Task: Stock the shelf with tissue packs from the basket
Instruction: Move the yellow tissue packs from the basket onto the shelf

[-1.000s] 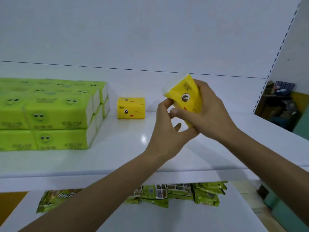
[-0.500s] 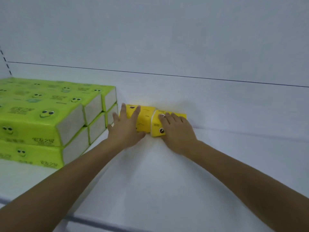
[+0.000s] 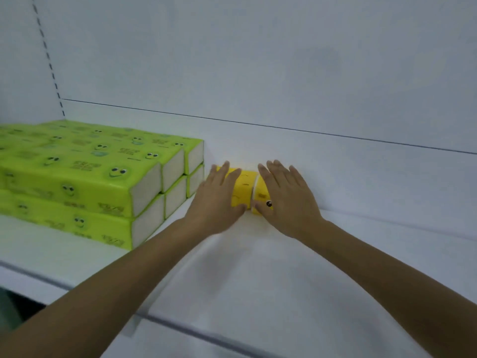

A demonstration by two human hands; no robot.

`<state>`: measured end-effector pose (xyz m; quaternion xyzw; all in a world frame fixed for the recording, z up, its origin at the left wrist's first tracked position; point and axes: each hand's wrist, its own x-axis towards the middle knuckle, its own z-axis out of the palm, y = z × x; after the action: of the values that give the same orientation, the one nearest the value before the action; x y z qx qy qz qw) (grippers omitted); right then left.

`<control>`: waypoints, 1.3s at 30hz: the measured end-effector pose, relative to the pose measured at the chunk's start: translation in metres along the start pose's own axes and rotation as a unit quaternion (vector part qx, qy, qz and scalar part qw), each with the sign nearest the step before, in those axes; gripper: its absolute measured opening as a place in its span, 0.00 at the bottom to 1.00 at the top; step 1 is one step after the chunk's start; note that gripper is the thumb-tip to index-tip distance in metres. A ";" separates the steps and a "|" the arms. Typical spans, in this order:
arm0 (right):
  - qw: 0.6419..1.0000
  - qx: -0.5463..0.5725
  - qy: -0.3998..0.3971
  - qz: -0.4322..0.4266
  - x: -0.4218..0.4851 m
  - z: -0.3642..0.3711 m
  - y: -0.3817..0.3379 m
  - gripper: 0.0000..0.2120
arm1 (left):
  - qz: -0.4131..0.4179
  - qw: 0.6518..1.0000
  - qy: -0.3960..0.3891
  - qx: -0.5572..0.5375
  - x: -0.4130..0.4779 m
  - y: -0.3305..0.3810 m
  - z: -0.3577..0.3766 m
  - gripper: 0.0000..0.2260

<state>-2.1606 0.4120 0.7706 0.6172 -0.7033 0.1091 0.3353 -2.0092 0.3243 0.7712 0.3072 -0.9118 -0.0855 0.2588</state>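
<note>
Left hand and right hand, grips flat and clasping nothing, still press two yellow tissue packs far back on the shelf.

the green tissue packs wear a smooth, glossy plastic film, their ends showing matt white paper. the yellow tissue packs have the same slick plastic wrap. the shelf is smooth white with a faint sheen; the back panel looks matt.

Head-worn view, close above shelf
</note>
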 end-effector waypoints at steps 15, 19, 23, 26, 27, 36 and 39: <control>0.898 0.339 0.140 -0.242 0.004 -0.197 -0.430 0.32 | -0.048 0.969 0.236 0.049 -0.402 -0.189 -0.247 0.29; 0.875 0.395 0.036 -0.277 0.000 -0.167 -0.549 0.34 | -0.252 0.942 0.222 0.013 -0.513 -0.272 -0.254 0.31; 0.841 0.417 -0.032 -0.344 0.001 -0.128 -0.658 0.35 | -0.389 0.896 0.213 0.008 -0.590 -0.340 -0.250 0.31; 0.817 0.419 -0.086 -0.385 0.003 -0.095 -0.735 0.35 | -0.459 0.863 0.210 -0.008 -0.630 -0.389 -0.237 0.29; 0.809 0.418 -0.099 -0.402 0.003 -0.081 -0.759 0.34 | -0.484 0.852 0.200 -0.023 -0.642 -0.406 -0.231 0.28; 0.727 0.395 -0.334 -0.452 -0.012 0.124 -0.969 0.34 | -0.679 0.653 0.200 -0.268 -0.723 -0.593 -0.146 0.18; 0.703 0.331 -0.408 -0.480 -0.058 0.220 -1.026 0.33 | -0.729 0.440 0.280 -0.443 -0.749 -0.650 -0.080 0.08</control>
<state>-1.2674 0.1140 0.3029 0.9267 -0.2988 -0.1033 -0.2033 -1.1248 0.2591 0.3205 0.7098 -0.0672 -0.5439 0.4426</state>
